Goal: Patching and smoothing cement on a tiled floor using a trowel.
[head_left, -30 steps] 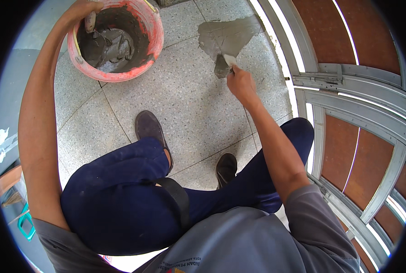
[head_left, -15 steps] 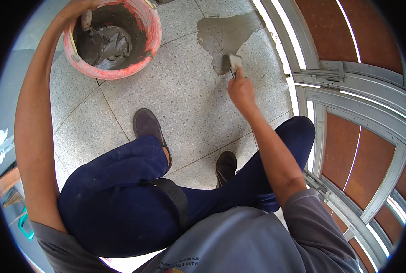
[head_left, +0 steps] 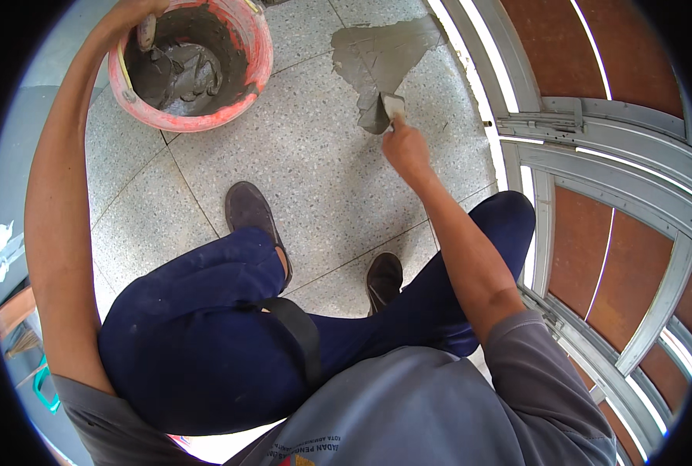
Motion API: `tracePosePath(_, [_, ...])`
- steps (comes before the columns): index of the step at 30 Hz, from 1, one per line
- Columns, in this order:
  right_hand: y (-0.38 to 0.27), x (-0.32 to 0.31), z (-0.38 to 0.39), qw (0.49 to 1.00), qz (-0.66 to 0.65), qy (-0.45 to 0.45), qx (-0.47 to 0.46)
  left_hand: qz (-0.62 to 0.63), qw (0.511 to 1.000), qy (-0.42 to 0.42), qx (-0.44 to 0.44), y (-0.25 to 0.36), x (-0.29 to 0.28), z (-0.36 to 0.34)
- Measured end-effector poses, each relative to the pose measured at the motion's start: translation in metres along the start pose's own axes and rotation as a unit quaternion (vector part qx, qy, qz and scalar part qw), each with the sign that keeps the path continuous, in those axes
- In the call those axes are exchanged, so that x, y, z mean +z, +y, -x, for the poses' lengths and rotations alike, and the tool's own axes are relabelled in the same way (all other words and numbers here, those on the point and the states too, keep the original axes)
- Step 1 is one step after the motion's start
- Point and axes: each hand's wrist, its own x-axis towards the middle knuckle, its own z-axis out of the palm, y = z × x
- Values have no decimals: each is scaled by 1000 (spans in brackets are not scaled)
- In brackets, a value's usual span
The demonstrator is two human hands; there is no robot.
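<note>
My left hand (head_left: 144, 12) is closed at the rim of a red plastic bucket (head_left: 210, 116) at the upper left; a tool's grip (head_left: 147, 33) lies under it inside. Exactly what the fingers grip is hard to make out. Grey wet mortar (head_left: 187, 74) coats the inside. My right hand (head_left: 408, 151) grips a small metal trowel (head_left: 385, 109), its blade on the near tip of a spread grey mortar patch (head_left: 377, 50) on the speckled tile floor (head_left: 315, 179).
A grey metal-framed door with brown panels (head_left: 610, 279) runs along the right. My bent legs and shoes (head_left: 253, 210) are below the bucket and patch. A grey wall (head_left: 16, 194) is at the left, with a broom head (head_left: 21, 343) and turquoise plastic object (head_left: 43, 388) low beside it.
My right hand and trowel have shifted slightly at the near end of the mortar patch, the blade changing angle. The bucket and left hand sit slightly higher and further left in view.
</note>
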Motion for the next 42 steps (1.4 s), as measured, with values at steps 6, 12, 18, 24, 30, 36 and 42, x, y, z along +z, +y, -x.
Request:
tracePosePath(6, [-17,1,39,996,34,-66,-55,-1,999,36,-37,-15,-8,7])
tracePosePath(12, [-22,-26,-26,996,-11,39,-85,-54,998,-22,9,-40,-16,-25])
tracePosePath(18, [-15,-9,14,994,10,-25,-109,8,1000,-13,9,-21,-17,-2])
tracePosePath(24, [11,-30,-3,994,-13,105,-8,39,999,-15,27,11,10,-10])
tracePosePath(30, [8,40,55,999,14,12,43,-50,998,-4,-34,-17,-9,-27])
tracePosePath(36, [21,-10,45,991,-76,9,-111,-91,993,5,-75,-8,-4,-19])
tracePosePath(42, [9,36,39,995,-31,87,-36,-4,998,27,-57,-11,1,-20])
